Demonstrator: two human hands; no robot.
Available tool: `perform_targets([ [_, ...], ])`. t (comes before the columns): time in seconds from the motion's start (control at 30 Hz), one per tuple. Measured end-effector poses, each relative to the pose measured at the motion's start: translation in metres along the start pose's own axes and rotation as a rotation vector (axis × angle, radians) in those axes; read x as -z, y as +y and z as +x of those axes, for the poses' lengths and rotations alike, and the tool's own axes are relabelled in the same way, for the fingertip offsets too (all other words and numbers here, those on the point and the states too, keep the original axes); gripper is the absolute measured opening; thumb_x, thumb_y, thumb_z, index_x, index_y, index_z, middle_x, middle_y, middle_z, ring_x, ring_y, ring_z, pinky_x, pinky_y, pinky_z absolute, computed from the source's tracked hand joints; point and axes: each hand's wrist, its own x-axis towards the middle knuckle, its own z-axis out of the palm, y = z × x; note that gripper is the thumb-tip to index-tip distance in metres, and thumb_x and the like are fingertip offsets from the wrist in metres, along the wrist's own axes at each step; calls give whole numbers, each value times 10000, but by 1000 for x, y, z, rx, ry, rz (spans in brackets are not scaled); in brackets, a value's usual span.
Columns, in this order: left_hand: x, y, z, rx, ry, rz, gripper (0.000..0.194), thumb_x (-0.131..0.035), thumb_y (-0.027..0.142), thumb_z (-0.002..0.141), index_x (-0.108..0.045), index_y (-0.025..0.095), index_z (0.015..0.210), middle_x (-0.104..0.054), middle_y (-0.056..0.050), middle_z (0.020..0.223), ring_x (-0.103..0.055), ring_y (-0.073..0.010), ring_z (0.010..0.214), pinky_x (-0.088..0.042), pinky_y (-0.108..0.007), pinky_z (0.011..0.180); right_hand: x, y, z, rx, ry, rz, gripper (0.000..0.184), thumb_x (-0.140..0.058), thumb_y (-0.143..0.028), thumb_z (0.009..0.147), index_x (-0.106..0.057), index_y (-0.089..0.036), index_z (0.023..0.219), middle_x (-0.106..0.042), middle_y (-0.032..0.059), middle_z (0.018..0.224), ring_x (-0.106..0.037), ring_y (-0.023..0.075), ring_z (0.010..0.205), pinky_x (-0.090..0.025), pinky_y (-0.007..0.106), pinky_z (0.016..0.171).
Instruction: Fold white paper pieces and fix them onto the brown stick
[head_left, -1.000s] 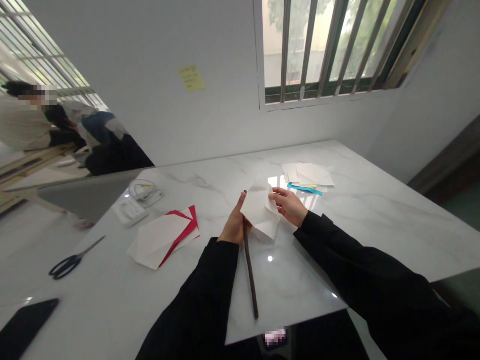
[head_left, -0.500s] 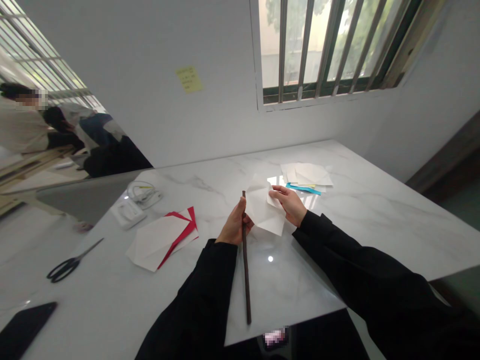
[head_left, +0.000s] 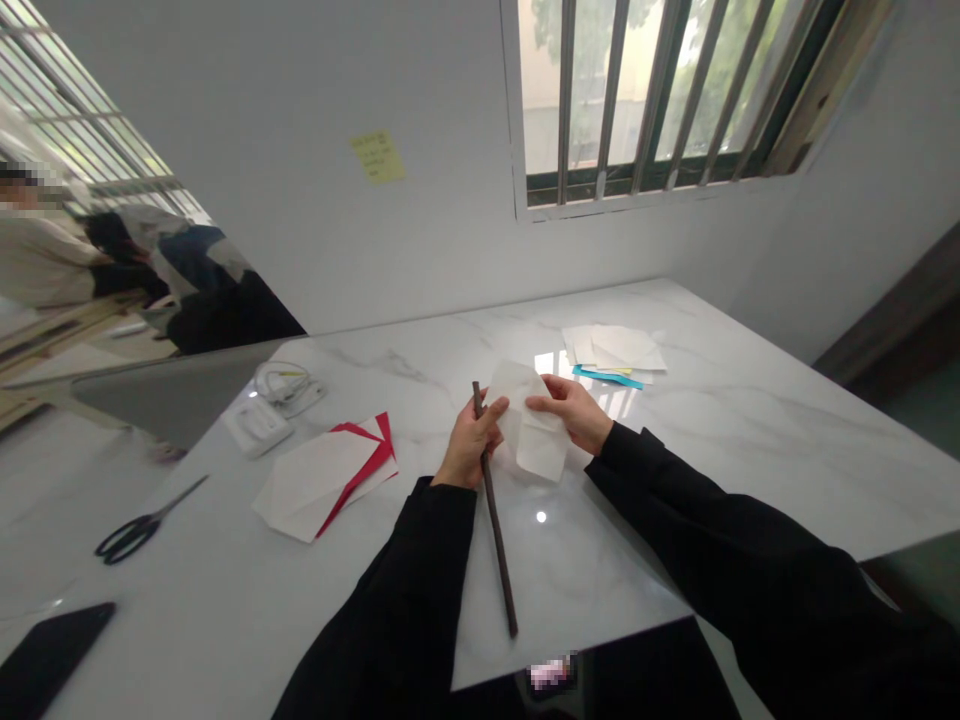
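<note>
Fingers (head_left: 559,385) pinch white paper (head_left: 541,458) (dark stick (head_left: 500,550) in left hand (head_left: 466,445)).

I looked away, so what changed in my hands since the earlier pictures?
Your left hand moved its thumb right, onto the white paper, and the top of its dark stick tipped left. Your right hand still holds the paper. The scissors stayed put.

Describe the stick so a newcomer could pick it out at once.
Over the white marbled table, find the left hand. The stick shows above and below its grip, slanting down toward the table's near edge. Long, thin and dark brown, it contrasts with the pale, creased paper beside it in the right hand.
</note>
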Motion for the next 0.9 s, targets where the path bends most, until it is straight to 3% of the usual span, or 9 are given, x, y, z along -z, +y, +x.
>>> perform_targets([
  [0.1, -3, -1, -4, 55, -105, 17, 582, -963, 481, 705, -637, 179, 1081, -363, 123, 584, -227, -24, 431, -155, -217, 435, 4, -1, 3, 31, 98, 3, 430, -963, -337, 615, -755, -227, 975, -809, 16, 979, -724, 207, 823, -582, 349, 796],
  [0.2, -5, -4, -5, 87, -178, 35, 560, -964, 472, 706, -668, 172, 1075, -406, 103, 598, -248, -27, 437, -168, -231, 450, 6, -2, 5, 56, 141, 25, 439, -962, -350, 620, -753, -226, 985, -808, 17, 982, -725, 204, 833, -583, 352, 813],
  [0.3, -3, -7, -2, 75, -168, 57, 569, -975, 430, 689, -696, 176, 1115, -535, 55, 644, -408, -63, 463, -298, -233, 473, 5, -2, 5, 51, 114, 32, 442, -966, -355, 629, -752, -221, 992, -810, 22, 992, -734, 204, 848, -590, 354, 835],
  [0.4, 0, -7, 0, 52, -126, 61, 627, -975, 404, 679, -705, 180, 1198, -686, -25, 767, -626, -160, 613, -465, -264, 560, 4, -1, 4, 21, 53, 18, 428, -959, -380, 656, -762, -215, 997, -814, 44, 1001, -746, 219, 862, -604, 373, 854],
  [0.57, 0, -4, -1, 49, -125, -17, 639, -961, 341, 693, -689, 162, 1242, -776, -104, 1013, -726, -215, 825, -566, -293, 711, 4, 2, 3, -25, -15, 7, 398, -952, -380, 663, -778, -207, 977, -818, 56, 996, -748, 226, 865, -615, 381, 851],
  [0.7, 1, -4, -1, 71, -157, -36, 622, -964, 279, 676, -684, 167, 1221, -758, -67, 952, -689, -171, 740, -546, -269, 674, 6, 3, 5, 4, 10, -23, 391, -953, -368, 652, -780, -210, 966, -820, 48, 986, -746, 227, 887, -608, 379, 856],
  [0.8, 2, -5, 0, 80, -151, -11, 541, -966, 255, 666, -686, 164, 1119, -667, 19, 763, -497, -69, 512, -429, -216, 525, 9, 4, 7, 25, 42, -36, 402, -954, -384, 642, -777, -198, 950, -818, 43, 944, -740, 218, 853, -599, 363, 838],
  [0.9, 1, -3, -1, 79, -162, -28, 550, -967, 245, 665, -679, 154, 1124, -622, 52, 716, -416, -41, 477, -383, -202, 500, 10, 6, 8, 23, 57, -38, 432, -959, -407, 631, -777, -189, 956, -818, 40, 919, -739, 211, 832, -592, 344, 817],
])
